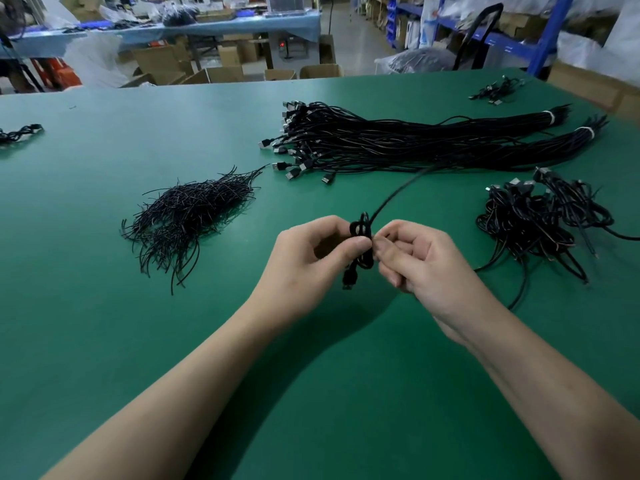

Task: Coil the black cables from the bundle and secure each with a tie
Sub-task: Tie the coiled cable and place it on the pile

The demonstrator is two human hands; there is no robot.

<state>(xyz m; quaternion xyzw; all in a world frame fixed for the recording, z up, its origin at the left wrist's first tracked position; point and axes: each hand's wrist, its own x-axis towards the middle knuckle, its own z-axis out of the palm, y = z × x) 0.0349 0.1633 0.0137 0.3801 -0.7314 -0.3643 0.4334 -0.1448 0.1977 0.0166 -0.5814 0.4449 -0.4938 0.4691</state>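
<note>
Green matting covers the desk, which runs out of view at the left, right and bottom edges. At the far left a small twisted black cable bunch lies half cut off by the edge. Right of it, near the desk's middle, sits a loose heap of thin black wire ties, with strands fanning out towards the near side.

At centre the left hand pinches a small coil of black cable between thumb and curled fingers, holding it above the desk. A plug end hangs below the coil. The right hand meets the coil from the other side, fingertips curled in and pinching at it. The fingers hide whether a tie lies between them. A free strand rises from the coil, blurred, towards the long bundle of straight black cables lying behind, its metal plugs fanned at the left. White bands bind its two tails on the right.

Near the right edge lies a tangled pile of coiled black cables, partly cut off. A smaller cluster of cables lies at the far right corner. Print on the cartons behind the desk is too blurred to read.
</note>
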